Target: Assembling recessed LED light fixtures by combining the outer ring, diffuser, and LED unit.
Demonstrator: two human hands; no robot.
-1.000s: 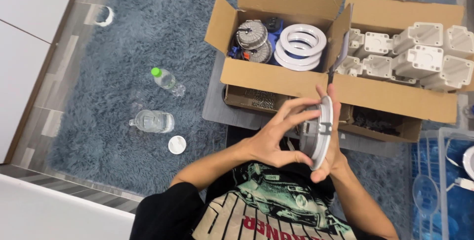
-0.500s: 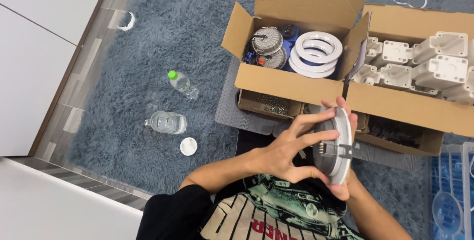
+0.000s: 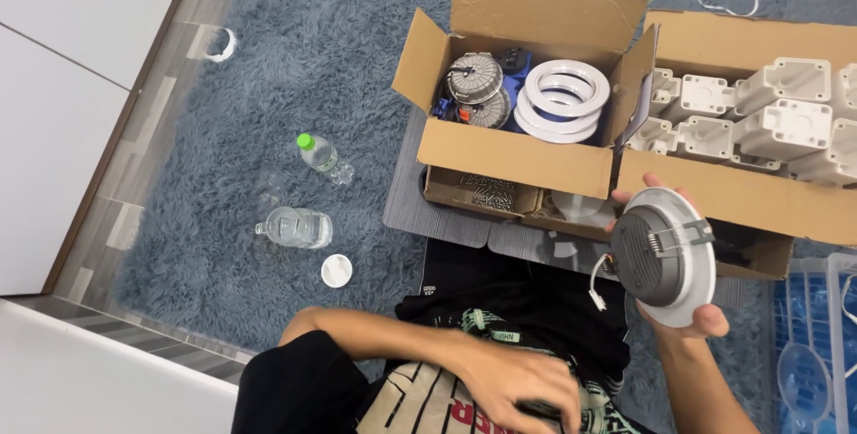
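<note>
My right hand [image 3: 686,345] holds a round downlight [image 3: 665,255] by its white rim. The lamp's grey ribbed back and a metal spring clip face me, and a short white wire hangs from its left side. It hovers just in front of the cardboard boxes. My left hand [image 3: 522,385] lies low against my printed black shirt, fingers curled over something dark that I cannot make out.
An open cardboard box [image 3: 513,157] holds white rings [image 3: 564,99] and grey round lamp backs [image 3: 473,81]. A second box [image 3: 759,197] holds white plastic parts [image 3: 768,112]. Two clear bottles [image 3: 295,227] and a white lid [image 3: 336,271] lie on the grey rug. A blue crate [image 3: 803,345] stands at the right.
My left hand has let go of the downlight and dropped to my lap. My right hand has turned the lamp from edge-on so that its back faces me.
</note>
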